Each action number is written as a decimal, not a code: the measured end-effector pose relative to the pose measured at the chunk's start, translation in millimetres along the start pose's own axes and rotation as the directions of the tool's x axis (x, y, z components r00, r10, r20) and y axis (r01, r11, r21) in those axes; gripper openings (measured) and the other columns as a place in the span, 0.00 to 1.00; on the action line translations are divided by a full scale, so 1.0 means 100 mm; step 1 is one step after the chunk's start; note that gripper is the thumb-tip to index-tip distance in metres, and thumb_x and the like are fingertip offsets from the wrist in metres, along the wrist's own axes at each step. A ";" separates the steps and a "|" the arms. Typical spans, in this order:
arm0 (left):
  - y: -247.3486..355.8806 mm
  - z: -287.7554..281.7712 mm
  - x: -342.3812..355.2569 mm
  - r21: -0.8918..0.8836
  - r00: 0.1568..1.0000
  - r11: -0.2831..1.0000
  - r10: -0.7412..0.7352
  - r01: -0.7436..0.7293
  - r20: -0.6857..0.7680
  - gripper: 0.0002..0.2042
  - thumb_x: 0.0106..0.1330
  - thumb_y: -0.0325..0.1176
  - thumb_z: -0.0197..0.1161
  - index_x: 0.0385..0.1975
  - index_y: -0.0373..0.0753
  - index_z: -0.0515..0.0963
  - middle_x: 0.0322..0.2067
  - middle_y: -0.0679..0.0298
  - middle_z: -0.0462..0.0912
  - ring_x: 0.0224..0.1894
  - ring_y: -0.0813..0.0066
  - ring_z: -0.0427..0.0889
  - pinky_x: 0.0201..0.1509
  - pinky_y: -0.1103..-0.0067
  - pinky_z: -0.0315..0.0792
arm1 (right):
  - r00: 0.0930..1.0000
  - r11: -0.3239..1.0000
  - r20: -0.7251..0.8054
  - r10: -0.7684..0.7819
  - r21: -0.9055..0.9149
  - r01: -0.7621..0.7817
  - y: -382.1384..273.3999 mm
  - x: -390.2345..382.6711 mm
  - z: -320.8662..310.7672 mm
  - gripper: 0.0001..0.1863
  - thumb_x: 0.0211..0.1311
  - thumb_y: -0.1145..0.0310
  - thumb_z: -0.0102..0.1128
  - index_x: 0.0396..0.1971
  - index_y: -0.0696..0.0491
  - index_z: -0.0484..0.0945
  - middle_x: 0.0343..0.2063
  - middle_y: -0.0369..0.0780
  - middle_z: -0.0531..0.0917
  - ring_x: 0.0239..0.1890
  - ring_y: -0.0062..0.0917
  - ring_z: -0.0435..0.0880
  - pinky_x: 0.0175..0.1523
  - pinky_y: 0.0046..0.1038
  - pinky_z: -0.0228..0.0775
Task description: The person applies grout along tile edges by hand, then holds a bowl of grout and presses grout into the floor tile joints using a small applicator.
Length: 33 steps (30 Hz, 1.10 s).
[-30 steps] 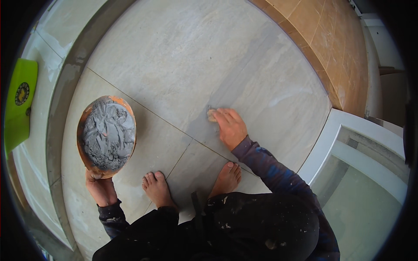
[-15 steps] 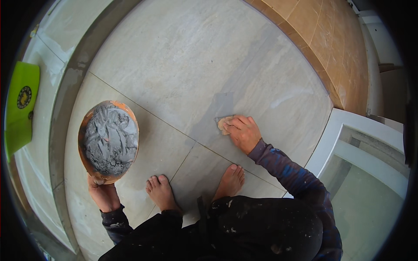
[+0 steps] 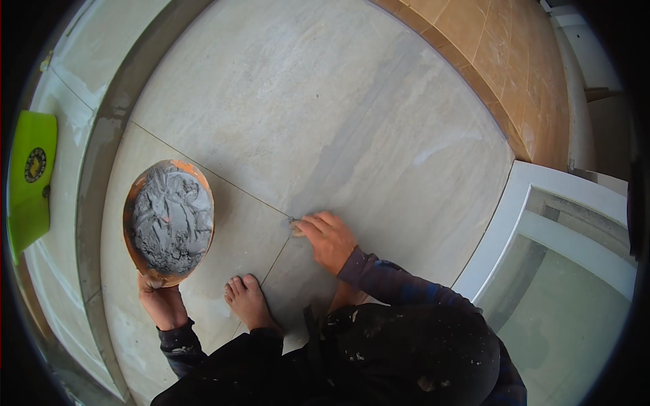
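My left hand [image 3: 162, 304] is closed on the near rim of an orange oval bowl [image 3: 195, 170], tilted so that its inside shows. Thick grey grout [image 3: 172, 216] fills most of it. Bent low over the tiled floor, my right hand [image 3: 330, 240] pinches a small tan spreader [image 3: 297, 231] with grey paste at its tip. That tip touches the floor where the tile joints meet. My fingers hide much of the spreader. From there a damp grey smear [image 3: 342, 145] runs up and to the right across the large tile.
My bare left foot [image 3: 249, 301] stands beside a tile joint; the right foot is mostly behind my forearm. A bright green board [image 3: 32, 186] lies at far left beyond a raised ledge [image 3: 101, 159]. Brown tiled step [image 3: 501, 61] borders the upper right, a white-framed glass panel [image 3: 518, 193] the right.
My right hand has moved left and nearer to me with the spreader, reaching the joint crossing. The grey patch has been drawn along the smear. My left hand keeps the bowl nearly still.
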<state>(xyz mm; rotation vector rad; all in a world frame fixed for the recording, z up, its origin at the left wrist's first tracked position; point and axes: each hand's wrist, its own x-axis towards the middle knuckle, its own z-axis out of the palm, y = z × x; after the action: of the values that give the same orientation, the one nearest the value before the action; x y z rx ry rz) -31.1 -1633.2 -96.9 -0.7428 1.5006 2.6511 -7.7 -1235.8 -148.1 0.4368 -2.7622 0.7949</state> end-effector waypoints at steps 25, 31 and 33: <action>-0.07 0.10 -0.06 -0.009 0.999 0.999 0.035 -0.035 0.023 0.25 0.66 0.25 0.49 0.65 0.32 0.71 0.64 0.54 0.76 0.64 0.58 0.78 0.69 0.59 0.72 | 0.915 0.888 -0.348 0.206 -0.326 -0.324 2.05 1.77 -1.47 0.13 0.64 0.79 0.58 0.47 0.57 0.82 0.46 0.45 0.85 0.51 0.44 0.79 0.59 0.41 0.72; 0.00 0.34 -0.07 0.017 0.996 0.999 0.039 -0.040 0.075 0.25 0.64 0.25 0.49 0.63 0.33 0.72 0.63 0.57 0.77 0.63 0.61 0.78 0.68 0.61 0.73 | 0.966 0.963 -0.256 0.021 -0.253 -0.088 1.34 1.19 -0.75 0.16 0.58 0.80 0.59 0.47 0.58 0.79 0.47 0.45 0.85 0.51 0.41 0.80 0.58 0.41 0.72; 0.00 0.40 -0.06 0.022 0.995 0.999 0.024 -0.026 0.093 0.25 0.62 0.25 0.49 0.61 0.34 0.74 0.62 0.58 0.78 0.61 0.62 0.79 0.67 0.62 0.74 | 0.984 0.986 -0.177 0.032 -0.156 -0.060 0.76 0.75 -0.49 0.16 0.58 0.79 0.58 0.47 0.59 0.79 0.47 0.46 0.85 0.51 0.39 0.80 0.57 0.41 0.72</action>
<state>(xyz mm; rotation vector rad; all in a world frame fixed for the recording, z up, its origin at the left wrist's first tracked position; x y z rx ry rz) -41.8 -1599.4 -77.4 -0.5942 1.5241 2.6407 -96.6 -1163.4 -121.1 0.2599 -2.6549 0.5835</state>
